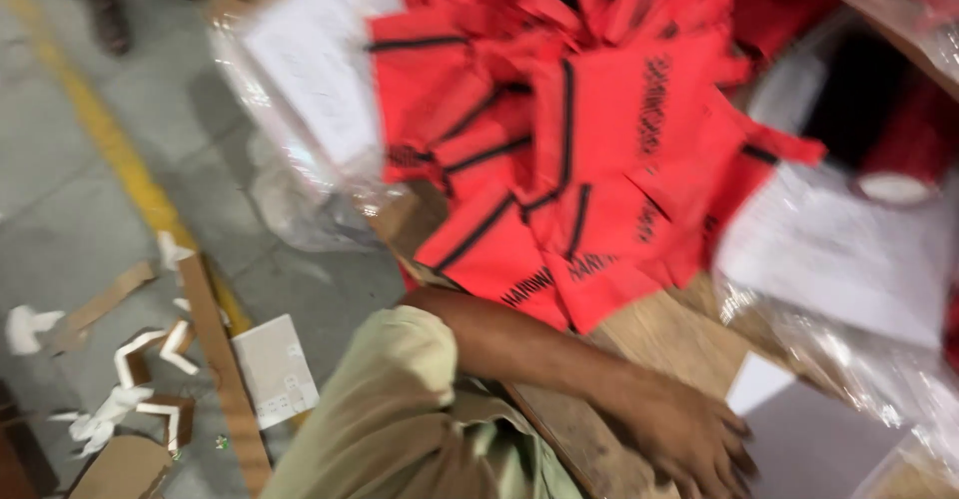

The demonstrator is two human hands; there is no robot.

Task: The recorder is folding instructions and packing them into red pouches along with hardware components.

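Here we log: left hand (pixel 689 434) spread flat on wooden table (pixel 669 334) | red black-trimmed fabric pieces (pixel 579 139) heaped loose | clear plastic bags (pixel 859 359) hold white sheets.

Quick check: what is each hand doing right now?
Left hand: open, palm down on the wooden table, holding nothing.
Right hand: not in view.

A hand (pixel 689 439) rests palm-down on the wooden table (pixel 669 339) at lower right, below a heap of red fabric pieces (pixel 579 139) filling the upper centre.
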